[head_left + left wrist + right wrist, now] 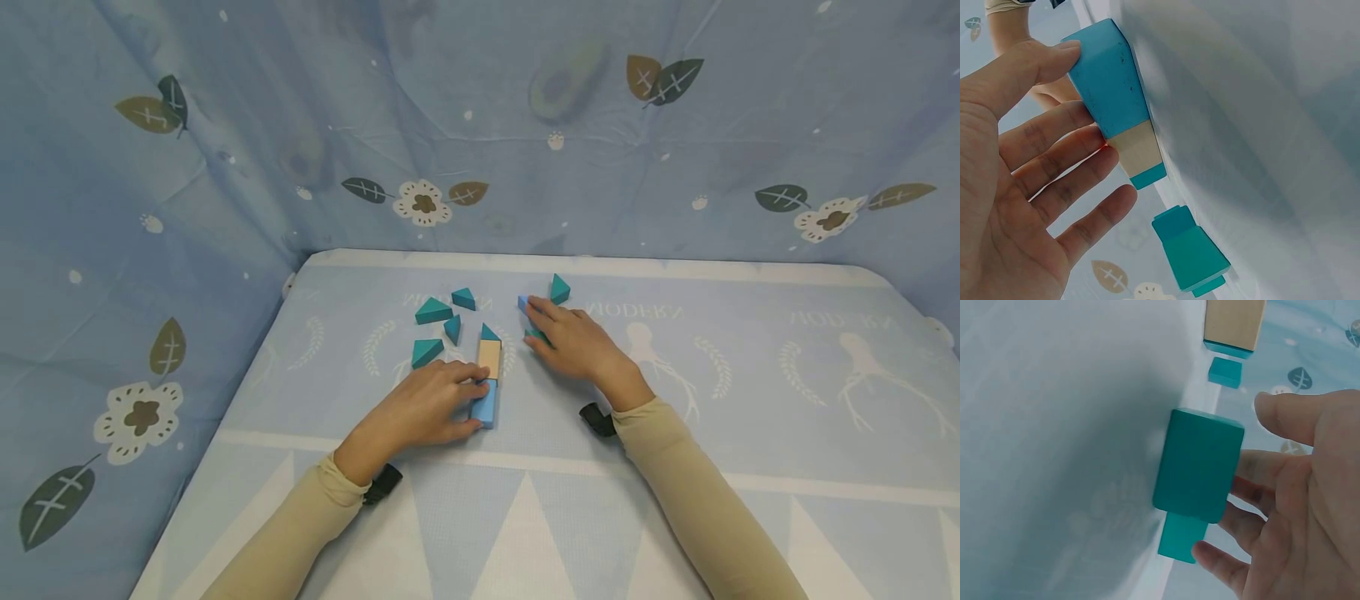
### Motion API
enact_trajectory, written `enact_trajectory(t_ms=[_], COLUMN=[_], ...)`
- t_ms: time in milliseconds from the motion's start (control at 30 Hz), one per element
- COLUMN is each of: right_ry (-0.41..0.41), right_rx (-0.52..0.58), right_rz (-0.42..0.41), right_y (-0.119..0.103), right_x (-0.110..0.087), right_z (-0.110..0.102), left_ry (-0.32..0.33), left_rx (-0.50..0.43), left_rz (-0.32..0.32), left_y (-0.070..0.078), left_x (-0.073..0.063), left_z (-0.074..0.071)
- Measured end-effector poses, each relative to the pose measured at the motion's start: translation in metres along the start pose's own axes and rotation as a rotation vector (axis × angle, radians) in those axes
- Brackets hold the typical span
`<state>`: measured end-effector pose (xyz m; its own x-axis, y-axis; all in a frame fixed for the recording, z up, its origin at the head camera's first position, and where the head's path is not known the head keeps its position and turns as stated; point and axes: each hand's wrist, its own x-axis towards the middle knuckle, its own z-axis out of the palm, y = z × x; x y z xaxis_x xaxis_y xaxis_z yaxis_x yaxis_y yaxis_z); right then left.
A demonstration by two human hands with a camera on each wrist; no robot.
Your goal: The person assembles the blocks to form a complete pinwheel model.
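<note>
A blue block (486, 406), a natural-wood block (489, 358) and a teal triangular block (489, 332) lie end to end in a row. My left hand (426, 404) is at the row's left side, thumb touching the near end of the blue block and fingers extended along its side. To the right, my right hand (581, 340) reaches over a teal block (1200, 465), thumb apart from it and fingers behind it. A lighter blue block (522, 304) shows at its fingertips, partly covered. Whether those fingers press either block is hidden.
Several teal triangular blocks, including one at the far left (433, 312), lie left of the row. Another teal triangle (560, 289) stands beyond the right hand. A patterned cloth covers the table (750, 375), and a blue curtain (480, 125) hangs behind its far edge.
</note>
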<state>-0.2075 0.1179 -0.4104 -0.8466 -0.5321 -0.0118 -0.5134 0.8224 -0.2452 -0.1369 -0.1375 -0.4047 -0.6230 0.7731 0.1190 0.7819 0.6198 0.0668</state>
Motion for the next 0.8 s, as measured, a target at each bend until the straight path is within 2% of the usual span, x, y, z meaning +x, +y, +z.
enact_trajectory(t_ms=[267,800], right_ry=[0.037,0.028], right_rx=[0.024,0.041], right_rz=[-0.008,-0.014], right_y=[0.0042,0.0046], right_x=[0.0018,0.0024], right_z=[0.0068,0.0083], left_ry=[-0.003,-0.002], left_rx=[-0.006,-0.013], left_rz=[-0.008,-0.007], left_y=[0.0004,0.0009], left_x=[0.0002,0.0008], left_z=[0.0002,-0.0008])
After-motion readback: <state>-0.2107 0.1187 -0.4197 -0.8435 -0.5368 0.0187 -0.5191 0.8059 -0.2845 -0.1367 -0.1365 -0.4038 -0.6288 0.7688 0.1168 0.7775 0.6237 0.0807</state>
